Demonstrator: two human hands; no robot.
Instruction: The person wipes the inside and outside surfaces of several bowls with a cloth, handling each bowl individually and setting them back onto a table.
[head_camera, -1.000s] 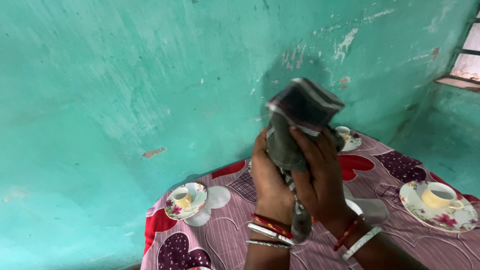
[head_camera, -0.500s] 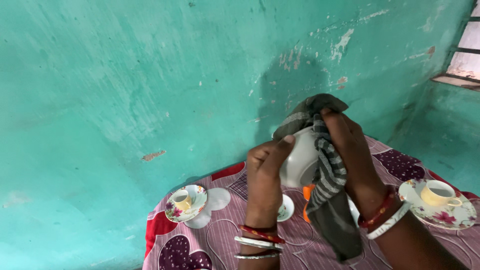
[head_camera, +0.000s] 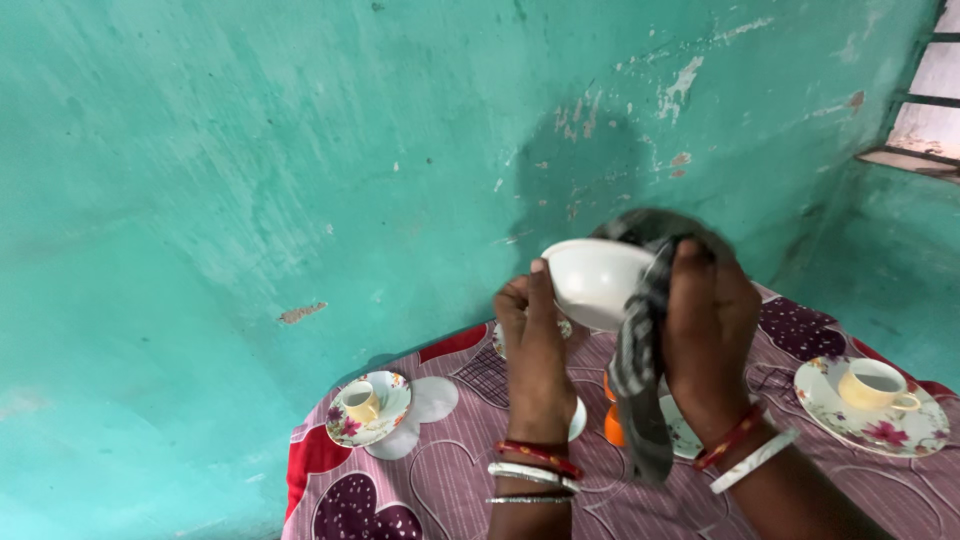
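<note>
My left hand (head_camera: 532, 340) holds a white bowl (head_camera: 593, 280) by its rim, raised in front of the teal wall. My right hand (head_camera: 708, 320) presses a grey striped cloth (head_camera: 640, 370) against the bowl's right side, and the cloth's tail hangs down below the hand. Both wrists wear red and white bangles. The bowl's underside faces me, slightly tilted.
A table with a pink heart-patterned cover (head_camera: 440, 470) lies below. A yellow cup on a floral saucer (head_camera: 365, 402) sits at the left, another cup and saucer (head_camera: 872, 395) at the right. An orange object (head_camera: 614, 424) and more saucers are partly hidden behind my hands. A window (head_camera: 925, 100) is at the upper right.
A second ago the cloth wrapped the bowl entirely. The cloth has since slid to the bowl's right side, the white bowl has come into view and turned, and my right hand moved right.
</note>
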